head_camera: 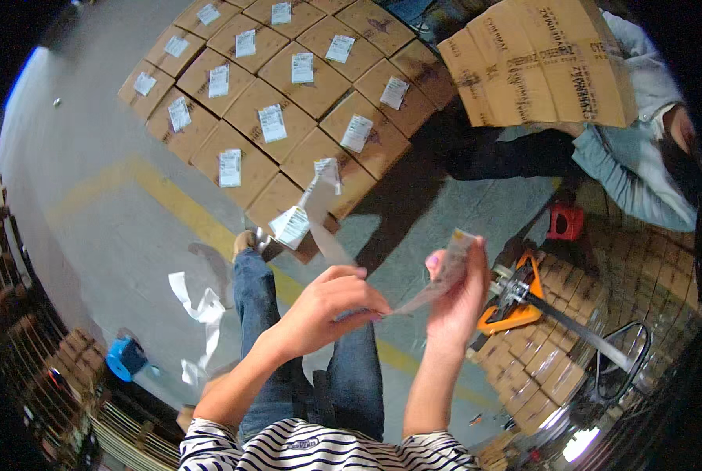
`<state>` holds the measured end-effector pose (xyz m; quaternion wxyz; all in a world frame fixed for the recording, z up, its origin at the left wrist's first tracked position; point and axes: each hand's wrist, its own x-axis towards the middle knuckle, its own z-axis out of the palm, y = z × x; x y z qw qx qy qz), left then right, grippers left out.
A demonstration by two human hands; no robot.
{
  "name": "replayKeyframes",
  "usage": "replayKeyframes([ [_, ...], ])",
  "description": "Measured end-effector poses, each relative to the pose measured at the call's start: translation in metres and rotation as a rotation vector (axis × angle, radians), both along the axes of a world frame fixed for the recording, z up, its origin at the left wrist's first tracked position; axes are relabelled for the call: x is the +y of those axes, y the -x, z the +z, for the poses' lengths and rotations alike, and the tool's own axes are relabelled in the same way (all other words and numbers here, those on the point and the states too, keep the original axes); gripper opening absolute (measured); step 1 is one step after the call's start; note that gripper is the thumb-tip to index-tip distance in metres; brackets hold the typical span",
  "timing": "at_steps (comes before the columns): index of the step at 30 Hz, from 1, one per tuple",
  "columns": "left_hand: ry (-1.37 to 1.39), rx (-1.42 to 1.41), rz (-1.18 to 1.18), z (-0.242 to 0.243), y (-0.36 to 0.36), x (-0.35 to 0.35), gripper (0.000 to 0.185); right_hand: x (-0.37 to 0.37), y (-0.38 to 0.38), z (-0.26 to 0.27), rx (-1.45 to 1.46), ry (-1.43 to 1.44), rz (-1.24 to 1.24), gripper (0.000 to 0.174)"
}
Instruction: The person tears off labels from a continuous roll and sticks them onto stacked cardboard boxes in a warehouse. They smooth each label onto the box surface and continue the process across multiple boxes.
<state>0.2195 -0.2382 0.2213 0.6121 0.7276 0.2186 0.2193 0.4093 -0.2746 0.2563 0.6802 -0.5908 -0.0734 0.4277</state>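
Note:
Between the thumb and fingers of my left hand is pinched a strip of labels on backing paper. The strip's upper part trails up to a printed label at the near corner of the stacked cardboard boxes. My right hand holds a label piece upright between thumb and fingers; a thin blurred stretch of it runs down to my left fingertips. White printed labels lie on most of the box tops, one per box where seen.
A co-worker in a light jacket holds a large carton at the upper right. An orange pallet jack stands beside more stacked boxes. Curled backing paper and a blue object are on the left floor.

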Motion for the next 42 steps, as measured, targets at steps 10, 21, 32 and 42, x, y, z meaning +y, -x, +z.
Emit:
replayKeyframes([
  [10,0.235,0.102,0.516,0.002,-0.065,-0.052,0.013,-0.003,-0.064,-0.029,0.348,0.14,0.137,0.023],
  [21,0.1,0.599,1.187,-0.262,0.017,-0.026,0.043,-0.005,-0.046,-0.184,0.303,0.354,0.524,0.024],
  [32,0.04,1.05,1.075,-0.492,0.032,-0.076,0.079,-0.016,0.036,-0.522,0.394,0.626,0.696,0.023],
  [42,0.244,0.922,1.301,-0.481,-0.001,-0.116,0.06,-0.049,0.068,-0.531,0.286,0.676,0.801,0.018],
])
